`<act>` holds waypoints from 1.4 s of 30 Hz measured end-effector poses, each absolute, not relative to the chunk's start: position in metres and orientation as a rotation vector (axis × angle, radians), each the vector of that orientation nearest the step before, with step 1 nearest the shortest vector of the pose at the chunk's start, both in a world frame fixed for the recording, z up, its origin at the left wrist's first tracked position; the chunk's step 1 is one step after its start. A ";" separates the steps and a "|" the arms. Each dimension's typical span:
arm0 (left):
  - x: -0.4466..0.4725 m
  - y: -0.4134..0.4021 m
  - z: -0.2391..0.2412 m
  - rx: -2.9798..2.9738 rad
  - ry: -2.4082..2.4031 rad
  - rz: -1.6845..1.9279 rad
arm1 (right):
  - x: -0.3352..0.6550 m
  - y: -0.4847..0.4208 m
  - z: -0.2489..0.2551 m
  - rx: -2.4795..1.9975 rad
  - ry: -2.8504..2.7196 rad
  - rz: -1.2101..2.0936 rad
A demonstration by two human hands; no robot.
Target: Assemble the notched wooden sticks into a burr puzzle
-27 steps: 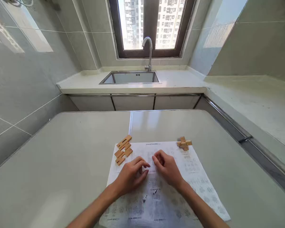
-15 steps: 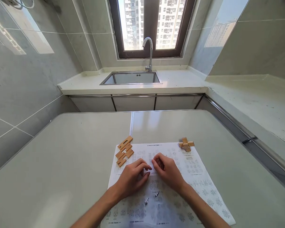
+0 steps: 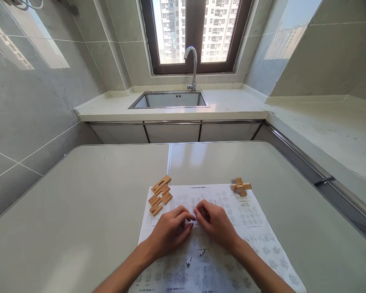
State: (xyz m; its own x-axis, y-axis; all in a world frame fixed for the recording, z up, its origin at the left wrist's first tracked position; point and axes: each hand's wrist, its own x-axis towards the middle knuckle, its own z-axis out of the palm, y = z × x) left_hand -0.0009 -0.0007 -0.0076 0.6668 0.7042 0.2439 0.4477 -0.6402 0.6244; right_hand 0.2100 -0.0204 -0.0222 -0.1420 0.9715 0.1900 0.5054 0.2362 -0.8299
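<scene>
My left hand [image 3: 171, 232] and my right hand [image 3: 216, 224] rest side by side on a printed sheet of diagrams [image 3: 256, 232], fingers loosely curled, fingertips nearly meeting at the sheet's middle. Nothing shows inside either hand. Several flat notched wooden pieces [image 3: 160, 195] lie together on the sheet's far left corner, a short way beyond my left hand. A small wooden cross-shaped puzzle [image 3: 240, 186] sits at the sheet's far right corner, apart from my right hand.
The sheet lies on a pale grey table [image 3: 79, 211]. Beyond it a white counter holds a steel sink [image 3: 171, 99] with a curved faucet [image 3: 192, 65] under a window. Another counter [image 3: 323, 122] runs along the right; tiled walls close both sides.
My two hands have drawn closer until the fingertips almost touch. The view has shifted slightly; the wooden pieces have not moved on the sheet.
</scene>
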 end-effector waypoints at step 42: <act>0.003 -0.002 -0.004 2.440 0.892 0.667 | 0.210 -0.023 -0.018 -1.359 -1.850 0.731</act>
State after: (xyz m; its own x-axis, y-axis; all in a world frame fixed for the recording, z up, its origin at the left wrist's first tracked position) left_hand 0.0025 -0.0015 -0.0041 0.6731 0.6839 0.2815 0.4633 -0.6866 0.5602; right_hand 0.2100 -0.0230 -0.0180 -0.1882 0.9583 0.2149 0.5524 0.2843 -0.7836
